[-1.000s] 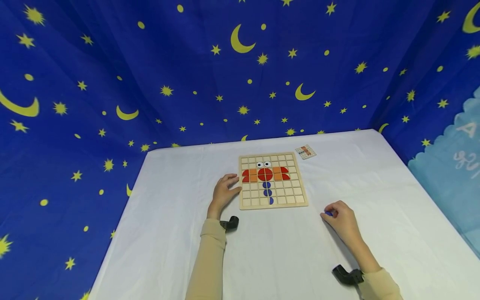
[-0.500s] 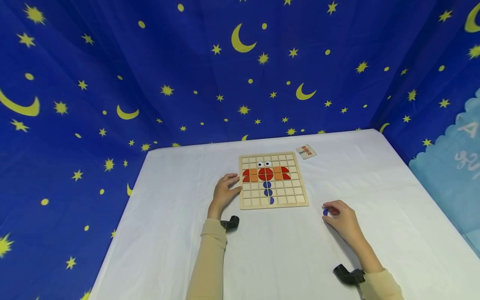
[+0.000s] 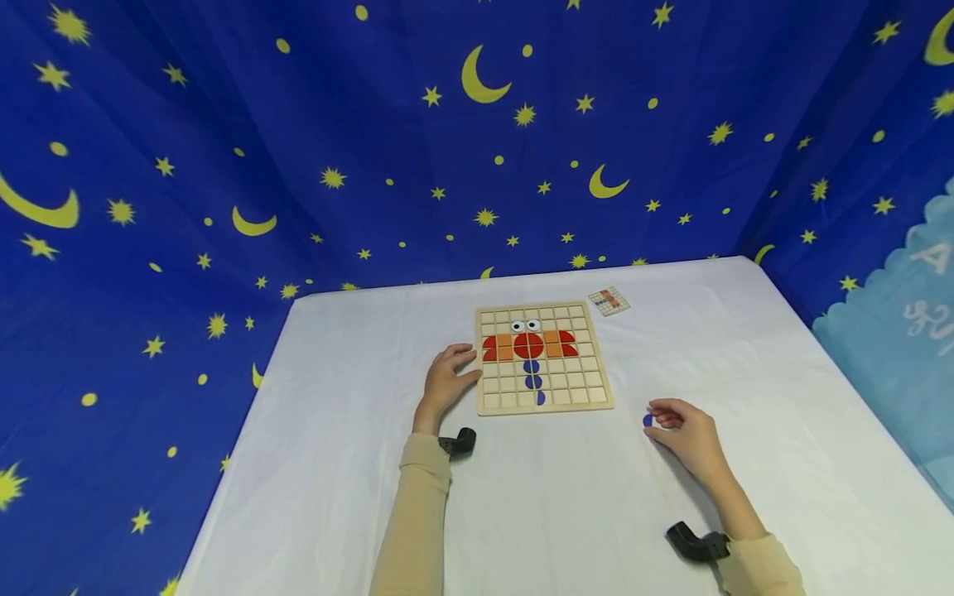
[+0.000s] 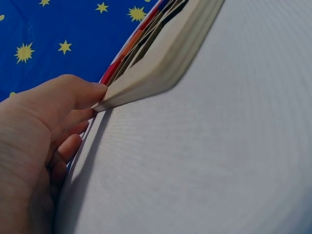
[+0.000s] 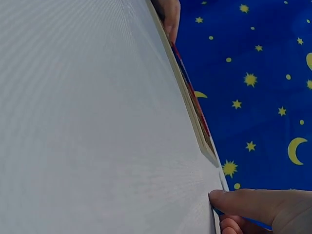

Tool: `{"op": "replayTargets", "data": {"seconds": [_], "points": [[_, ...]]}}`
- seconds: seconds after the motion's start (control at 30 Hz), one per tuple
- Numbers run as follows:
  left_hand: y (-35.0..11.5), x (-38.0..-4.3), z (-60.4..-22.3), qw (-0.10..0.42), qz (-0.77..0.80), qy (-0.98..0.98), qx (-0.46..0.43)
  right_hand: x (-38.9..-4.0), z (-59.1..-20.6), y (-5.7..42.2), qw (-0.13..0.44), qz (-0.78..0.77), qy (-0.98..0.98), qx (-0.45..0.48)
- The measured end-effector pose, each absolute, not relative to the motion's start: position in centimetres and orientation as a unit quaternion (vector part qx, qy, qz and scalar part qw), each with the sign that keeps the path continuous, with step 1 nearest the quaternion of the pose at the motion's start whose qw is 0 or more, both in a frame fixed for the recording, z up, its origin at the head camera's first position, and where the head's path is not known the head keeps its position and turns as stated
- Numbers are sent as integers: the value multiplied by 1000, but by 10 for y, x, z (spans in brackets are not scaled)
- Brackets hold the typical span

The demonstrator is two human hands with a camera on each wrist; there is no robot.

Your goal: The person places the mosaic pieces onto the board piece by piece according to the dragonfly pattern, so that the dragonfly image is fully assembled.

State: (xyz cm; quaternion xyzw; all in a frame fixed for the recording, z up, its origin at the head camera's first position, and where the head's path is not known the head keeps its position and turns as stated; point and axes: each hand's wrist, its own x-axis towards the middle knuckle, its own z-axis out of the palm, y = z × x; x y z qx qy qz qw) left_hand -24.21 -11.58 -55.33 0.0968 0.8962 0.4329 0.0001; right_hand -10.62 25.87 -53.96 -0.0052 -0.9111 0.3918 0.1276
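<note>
A square wooden grid board (image 3: 601, 397) lies on the white table. On it, red and orange tiles, two googly-eye discs and a column of blue tiles form a crayfish-like figure. My left hand (image 3: 443, 384) rests against the board's left edge; in the left wrist view the thumb (image 4: 83, 92) touches the frame near a corner, with the other fingers partly hidden below it. Right of the board, my right hand (image 3: 689, 439) pinches a small blue half-round tile (image 3: 648, 420) between thumb and fingers, low over the cloth. The right wrist view mostly hides that tile behind the thumb (image 5: 243, 202).
A small pattern card (image 3: 609, 301) with a similar figure lies beyond the board's far right corner. A blue curtain (image 3: 387, 108) with stars and moons hangs behind the table (image 3: 551, 513). Each wrist carries a black camera mount (image 3: 696, 542).
In my right hand the blue tile has turned so that more of its face shows at the fingertips, and that hand has shifted slightly right. The left hand stays at the board's edge.
</note>
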Motion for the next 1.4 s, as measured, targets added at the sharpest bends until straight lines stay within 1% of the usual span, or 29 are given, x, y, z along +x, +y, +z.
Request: {"op": "replayTargets", "data": {"seconds": [0.27, 0.5, 0.63, 0.77, 1.0, 1.13, 1.4], "points": [[-118, -242, -553, -6, 434, 895, 104, -109, -536, 254, 124, 399, -909, 3], [-120, -244, -553, -5, 432, 896, 104, -116, -531, 243, 151, 435, -887, 20], [-121, -244, -552, -1, 434, 895, 103, -125, -527, 236, 153, 463, -872, 38], [-121, -244, -551, -3, 437, 893, 105, -136, -524, 228, 143, 483, -862, 62], [-118, -244, -553, 2, 437, 893, 103, -151, -519, 210, 102, 501, -855, 85], [-116, -244, -552, 9, 436, 895, 97, -159, -519, 201, 93, 497, -857, 100], [-115, -242, -550, 6, 439, 894, 95, -171, -520, 183, 75, 506, -851, 116]]}}
